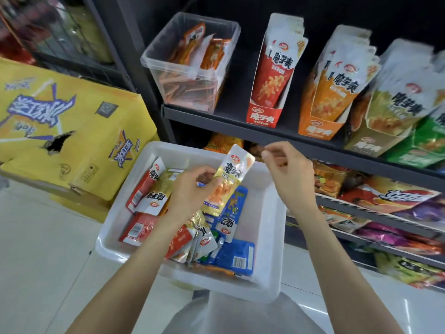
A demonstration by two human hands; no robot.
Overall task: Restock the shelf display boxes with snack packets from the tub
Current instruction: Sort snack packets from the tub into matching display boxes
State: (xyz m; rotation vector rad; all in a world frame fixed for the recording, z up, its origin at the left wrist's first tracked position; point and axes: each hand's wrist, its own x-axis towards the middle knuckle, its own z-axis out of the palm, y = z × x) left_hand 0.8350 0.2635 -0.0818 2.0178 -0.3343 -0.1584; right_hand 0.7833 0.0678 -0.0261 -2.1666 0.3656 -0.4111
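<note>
Above the white plastic tub [269,239], glossy gold foil packet [228,182] in left hand [192,191]

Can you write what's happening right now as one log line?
left hand: holds gold packet | right hand: empty, above tub | gold box: not yet restocked

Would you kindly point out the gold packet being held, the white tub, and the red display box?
gold packet [237,171], head view, its printed front.
white tub [265,237], head view, bare right wall.
red display box [263,116], head view, its front panel.
</note>
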